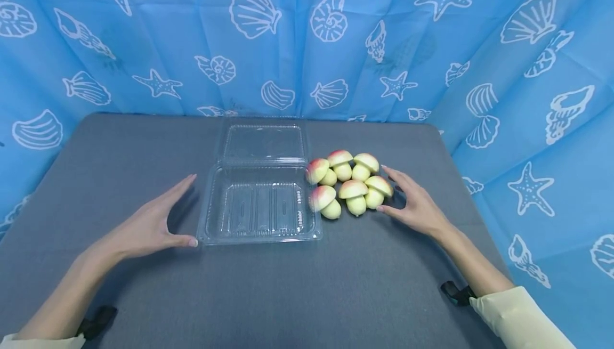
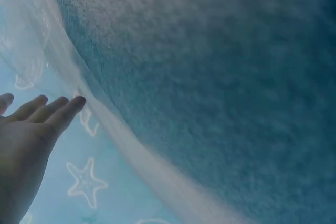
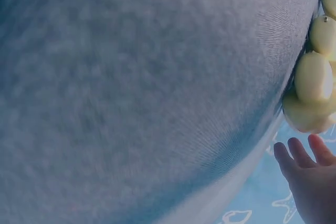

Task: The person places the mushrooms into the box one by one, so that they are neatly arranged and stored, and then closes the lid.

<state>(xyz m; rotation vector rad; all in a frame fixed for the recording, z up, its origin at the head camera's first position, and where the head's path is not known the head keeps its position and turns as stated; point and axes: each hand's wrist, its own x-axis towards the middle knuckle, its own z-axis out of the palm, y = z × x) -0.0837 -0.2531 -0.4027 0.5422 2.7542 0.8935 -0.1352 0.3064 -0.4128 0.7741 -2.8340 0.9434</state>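
A clear plastic clamshell container (image 1: 206,221) lies on the table with its lid (image 1: 264,144) folded back to the far side. My left hand (image 1: 148,226) is just left of it, thumb and fingers spread apart, holding nothing. Several toy mushrooms (image 1: 356,189), pale yellow-green with reddish tints on some caps, lie grouped against the container's right side. Beside the group's right edge is my right hand (image 1: 414,202), its fingers and thumb parted around the nearest mushroom (image 1: 379,186). Whether the fingertips touch that mushroom is hard to tell. In the right wrist view, mushrooms (image 3: 314,77) appear above the fingertips.
Grey cloth covers the table (image 1: 307,295). A blue curtain (image 1: 297,34) with white shells and starfish hangs behind it and along the right side. Dark straps (image 1: 458,293) sit at both wrists, close to the pale sleeves (image 1: 518,317).
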